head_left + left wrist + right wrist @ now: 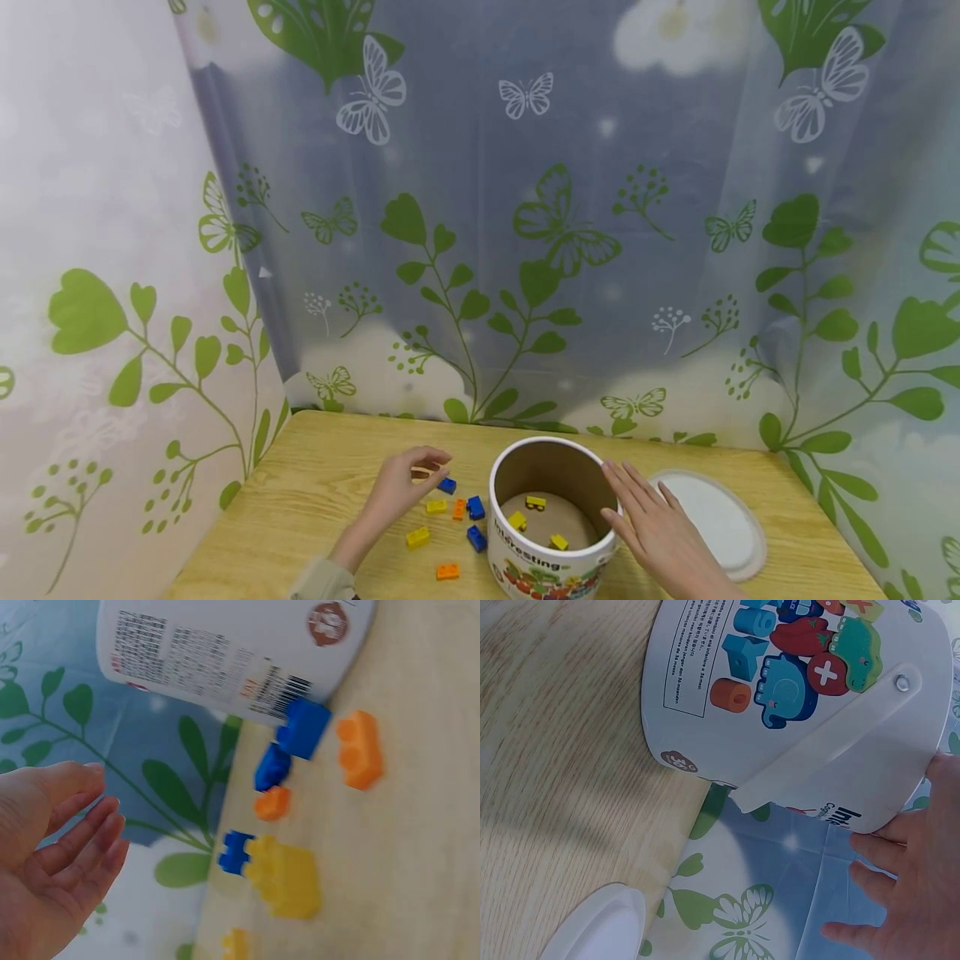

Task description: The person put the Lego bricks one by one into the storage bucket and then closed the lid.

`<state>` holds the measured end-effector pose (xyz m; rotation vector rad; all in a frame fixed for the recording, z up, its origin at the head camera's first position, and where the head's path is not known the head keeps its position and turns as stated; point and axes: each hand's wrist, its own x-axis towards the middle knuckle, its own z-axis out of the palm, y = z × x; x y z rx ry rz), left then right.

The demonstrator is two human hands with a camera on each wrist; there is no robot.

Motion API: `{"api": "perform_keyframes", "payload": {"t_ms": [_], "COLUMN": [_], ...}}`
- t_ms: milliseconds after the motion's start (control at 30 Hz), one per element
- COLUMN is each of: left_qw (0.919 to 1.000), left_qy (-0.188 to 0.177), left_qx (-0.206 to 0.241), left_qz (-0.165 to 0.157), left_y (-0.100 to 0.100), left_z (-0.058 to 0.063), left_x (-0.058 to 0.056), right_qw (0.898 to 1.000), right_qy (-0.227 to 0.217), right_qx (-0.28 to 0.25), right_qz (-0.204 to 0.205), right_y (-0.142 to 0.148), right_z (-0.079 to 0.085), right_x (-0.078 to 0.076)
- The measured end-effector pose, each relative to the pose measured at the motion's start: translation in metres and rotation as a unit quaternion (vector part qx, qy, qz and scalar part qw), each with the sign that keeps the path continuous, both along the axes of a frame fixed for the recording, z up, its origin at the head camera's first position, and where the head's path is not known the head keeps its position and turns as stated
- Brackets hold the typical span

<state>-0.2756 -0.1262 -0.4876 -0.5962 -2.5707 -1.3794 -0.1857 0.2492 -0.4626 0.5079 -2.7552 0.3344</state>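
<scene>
On my head cam the L hand (405, 483) hangs over the wood-grain table (322, 467), fingers gently bent, thumb apart from them; L wrist cam shows a clear gap btwn thumb & fingertips, so it pinches nothing. Nearest to it is a blue stud-top toy brick (447, 485), just past the fingertips.

R hand (652, 525) rests at the R side of the printed toy bucket (551, 571), fingers pretty straight, touching the rim; on R wrist cam I see the fingers slightly spread.

Bucket's upright on the table, btwn the hands, w/ 3 yellow bricks (558, 542) on its floor. Loose bricks lie L of it: 2 more blue bricks (476, 538) nr its wall, an orange brick (459, 509) right beside one of those, a 2nd orange brick (447, 572) closer to me, plus 2 yellow table bricks (417, 537) nr the L hand.

White round lid (712, 525) lies flat R of the bucket, partly behind the R hand. Bucket's white strap handle (817, 742) hangs down its side. Leaf-&-butterfly curtain (480, 250) behind the table.
</scene>
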Motion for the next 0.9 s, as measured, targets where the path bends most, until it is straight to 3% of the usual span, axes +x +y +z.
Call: {"api": "perform_keyframes", "payload": {"t_ms": [467, 600, 900], "left_qw": [0.9943, 0.9954, 0.9915], "left_qy": [-0.096, -0.083, -0.098], "left_qx": [-0.005, -0.033, -0.084], "left_qz": [-0.047, -0.034, -0.019], "left_y": [-0.023, -0.027, -0.033], "left_z": [-0.052, -0.058, -0.062], "left_x": [0.022, 0.027, 0.03], "right_qw": [1.0, 1.0, 1.0], "right_qy": [-0.006, -0.001, 0.002], "right_qx": [-0.002, -0.002, -0.003], "right_qz": [0.0, 0.001, 0.001], "right_y": [0.0, 0.0, 0.0], "right_z": [-0.001, -0.001, -0.001], "right_x": [-0.001, -0.001, 0.0]}}
